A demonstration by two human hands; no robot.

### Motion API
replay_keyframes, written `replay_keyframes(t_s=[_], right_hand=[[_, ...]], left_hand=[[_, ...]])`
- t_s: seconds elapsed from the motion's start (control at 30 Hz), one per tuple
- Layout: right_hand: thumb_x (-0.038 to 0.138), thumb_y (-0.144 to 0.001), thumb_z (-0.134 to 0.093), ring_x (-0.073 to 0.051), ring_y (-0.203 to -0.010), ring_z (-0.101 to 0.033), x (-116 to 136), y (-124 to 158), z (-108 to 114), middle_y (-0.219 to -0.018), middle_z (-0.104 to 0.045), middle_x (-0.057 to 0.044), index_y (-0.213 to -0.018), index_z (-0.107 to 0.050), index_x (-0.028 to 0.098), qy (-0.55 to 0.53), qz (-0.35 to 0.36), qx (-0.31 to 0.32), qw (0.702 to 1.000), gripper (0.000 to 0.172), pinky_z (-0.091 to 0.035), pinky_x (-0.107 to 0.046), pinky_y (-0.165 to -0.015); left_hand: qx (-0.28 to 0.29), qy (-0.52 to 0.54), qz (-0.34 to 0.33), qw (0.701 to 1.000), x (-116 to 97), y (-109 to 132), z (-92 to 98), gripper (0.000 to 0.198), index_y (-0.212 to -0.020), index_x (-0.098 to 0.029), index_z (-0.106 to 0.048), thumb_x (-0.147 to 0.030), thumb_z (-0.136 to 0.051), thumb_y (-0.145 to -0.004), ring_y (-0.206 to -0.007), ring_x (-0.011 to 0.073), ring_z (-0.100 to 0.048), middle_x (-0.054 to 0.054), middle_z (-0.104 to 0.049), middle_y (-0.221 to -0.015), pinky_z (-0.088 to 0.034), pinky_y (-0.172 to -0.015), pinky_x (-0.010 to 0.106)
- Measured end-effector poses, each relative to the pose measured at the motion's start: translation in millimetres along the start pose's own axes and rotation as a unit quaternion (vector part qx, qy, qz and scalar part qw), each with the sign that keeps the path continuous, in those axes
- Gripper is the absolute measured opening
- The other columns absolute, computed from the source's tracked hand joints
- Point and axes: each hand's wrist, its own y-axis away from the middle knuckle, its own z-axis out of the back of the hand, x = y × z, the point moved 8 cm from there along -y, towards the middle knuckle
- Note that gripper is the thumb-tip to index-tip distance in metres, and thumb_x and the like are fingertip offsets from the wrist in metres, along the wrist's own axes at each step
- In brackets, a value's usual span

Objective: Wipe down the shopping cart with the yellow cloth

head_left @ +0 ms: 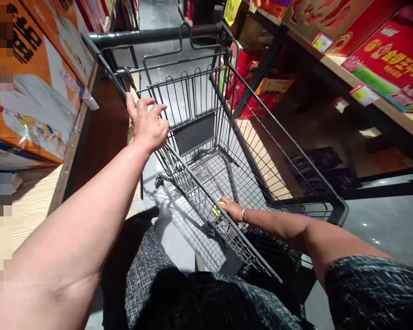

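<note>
A grey wire shopping cart (278,133) fills the middle of the view, tipped at an angle in a shop aisle. My left hand (147,123) rests on the cart's left rim near the folded child seat (196,133), fingers bent over the wire. My right hand (231,209) reaches down inside the basket to its wire floor and closes on a small yellow thing (217,209), partly hidden by the wires. A bracelet sits on that wrist. The cart's dark handle bar (151,35) lies at the far end.
Wooden shelves run along both sides. Orange and white cartons (37,78) stand on the left shelf. Red gift boxes (385,59) with price tags sit on the right shelves, and dark packs lie on the low shelf. Grey glossy floor shows beyond the cart.
</note>
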Motion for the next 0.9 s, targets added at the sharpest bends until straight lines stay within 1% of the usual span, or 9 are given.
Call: replay_keyframes(t_s=[0.13,0.27,0.33,0.4,0.53,0.6,0.63,0.7,0.9], right_hand=[[0.012,-0.078,-0.068,-0.020,-0.105,-0.055,-53,2,44,-0.128,-0.057,-0.008,-0.123,-0.066,0.023,0.115,-0.111,0.007,0.987,0.046,-0.046,-0.030,-0.093],[0.012,-0.086,-0.060,-0.026,-0.105,-0.053,-79,12,112,-0.129,-0.055,-0.013,-0.115,-0.069,0.022,0.220,-0.228,-0.001,0.949,0.032,-0.046,-0.034,-0.082],[0.011,-0.091,-0.050,-0.030,-0.111,-0.050,-74,20,150,-0.134,-0.051,-0.015,-0.116,-0.068,0.022,0.263,-0.253,-0.021,0.931,0.034,-0.045,-0.036,-0.081],[0.014,-0.096,-0.041,-0.033,-0.118,-0.044,-56,32,192,-0.143,-0.045,-0.014,-0.126,-0.064,0.026,0.297,-0.236,-0.068,0.923,0.040,-0.044,-0.039,-0.084],[0.029,-0.105,-0.029,-0.034,-0.121,-0.038,-13,70,274,-0.156,-0.036,-0.009,-0.136,-0.059,0.033,0.400,-0.189,-0.238,0.865,0.043,-0.041,-0.043,-0.086],[0.032,-0.106,-0.027,-0.033,-0.120,-0.038,-7,88,294,-0.156,-0.036,-0.010,-0.136,-0.060,0.031,0.424,-0.188,-0.294,0.836,0.044,-0.040,-0.044,-0.086],[0.032,-0.107,-0.028,-0.033,-0.121,-0.038,-10,91,295,-0.156,-0.037,-0.010,-0.134,-0.061,0.030,0.427,-0.188,-0.296,0.833,0.043,-0.039,-0.045,-0.086],[0.032,-0.106,-0.030,-0.034,-0.122,-0.037,-24,89,279,-0.155,-0.038,-0.012,-0.130,-0.064,0.027,0.426,-0.186,-0.262,0.846,0.041,-0.038,-0.047,-0.088],[0.019,-0.102,-0.036,-0.037,-0.129,-0.036,-74,40,170,-0.152,-0.039,-0.014,-0.126,-0.064,0.027,0.353,-0.210,-0.071,0.909,0.038,-0.041,-0.048,-0.090]], left_hand=[[-0.002,0.003,-0.003,1.000,-3,-1,-1.8,0.056,-0.109,-0.039,-0.074,-0.022,-0.059,-0.058,-0.158,0.0348,0.001,0.002,-0.054,-0.138,0.001,-0.132,0.055],[-0.006,0.006,-0.002,1.000,-5,-2,-2.1,0.055,-0.107,-0.037,-0.074,-0.022,-0.059,-0.056,-0.158,0.0352,0.002,0.003,-0.054,-0.138,0.001,-0.132,0.055],[-0.006,0.011,0.003,1.000,-6,-1,-1.8,0.055,-0.107,-0.037,-0.074,-0.023,-0.059,-0.056,-0.158,0.0346,0.002,0.003,-0.053,-0.140,0.000,-0.133,0.054],[-0.001,0.020,0.008,1.000,-6,-1,-2.1,0.054,-0.107,-0.036,-0.074,-0.026,-0.058,-0.056,-0.159,0.0336,0.003,0.003,-0.052,-0.142,-0.001,-0.132,0.052],[0.009,0.047,0.009,0.999,-7,0,-3.8,0.054,-0.107,-0.033,-0.073,-0.035,-0.055,-0.057,-0.158,0.0317,0.015,0.003,-0.053,-0.142,0.003,-0.130,0.053],[0.004,0.048,0.006,0.999,-8,1,-3.1,0.055,-0.108,-0.032,-0.072,-0.038,-0.051,-0.057,-0.158,0.0314,0.016,0.002,-0.053,-0.143,0.006,-0.129,0.053],[0.000,0.042,0.003,0.999,-8,2,-2.5,0.056,-0.108,-0.031,-0.072,-0.039,-0.050,-0.057,-0.158,0.0316,0.014,0.001,-0.052,-0.144,0.007,-0.129,0.051],[-0.009,0.021,-0.003,1.000,-8,3,-1.0,0.058,-0.110,-0.027,-0.073,-0.037,-0.051,-0.058,-0.159,0.0320,0.005,0.002,-0.051,-0.146,0.004,-0.131,0.048],[-0.023,-0.033,-0.014,0.999,-2,1,-3.7,0.055,-0.116,-0.028,-0.073,-0.031,-0.055,-0.064,-0.158,0.0246,-0.004,0.000,-0.048,-0.146,0.000,-0.132,0.038]])
